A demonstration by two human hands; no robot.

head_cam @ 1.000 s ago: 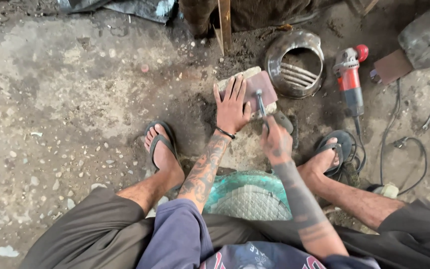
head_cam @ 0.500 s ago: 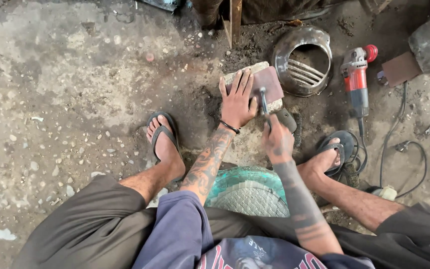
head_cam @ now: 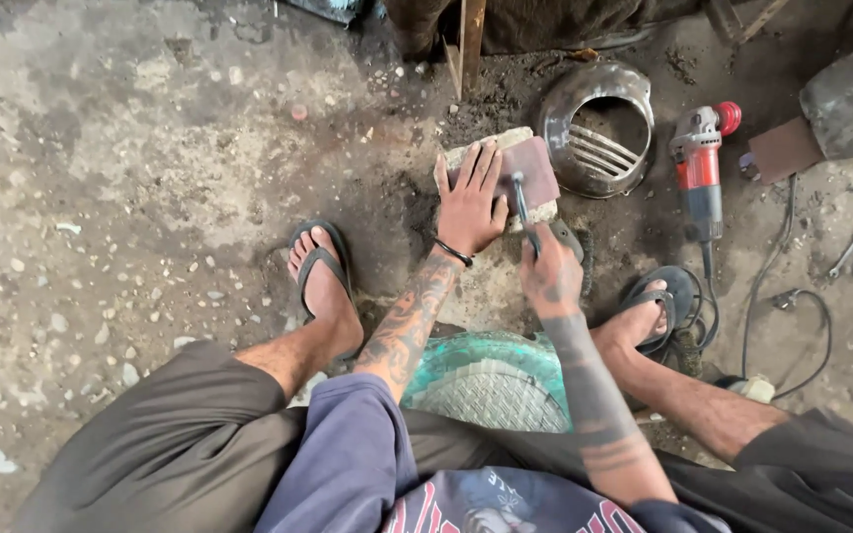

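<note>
The person's view is sitting a little closer and more squarely over the work than a second ago, while the hands and the piece are staying where they were: the left hand [head_cam: 473, 202] is still pinning the work down and the right hand [head_cam: 550, 268] is still holding the tool over it. So nothing has been released or repositioned; the same working stroke appears to be continuing.

On the concrete floor [head_cam: 130, 148], towards its far middle, the pale stone block [head_cam: 491, 148] is lying flat, with a dented metal shell [head_cam: 584, 109] just beside it on the right. A reddish-brown flat piece [head_cam: 535, 168] is resting on top of the block, dull and rusty-looking, roughly rectangular, with its left part hidden under the left hand. That hand is lying palm down with fingers spread across piece and block. The right hand's fingers are wrapped tight around the handle of a hammer [head_cam: 521, 197], whose grey head is sitting on or just above the piece; contact cannot be told. A red angle grinder [head_cam: 701, 168] is lying well to the right.
</note>
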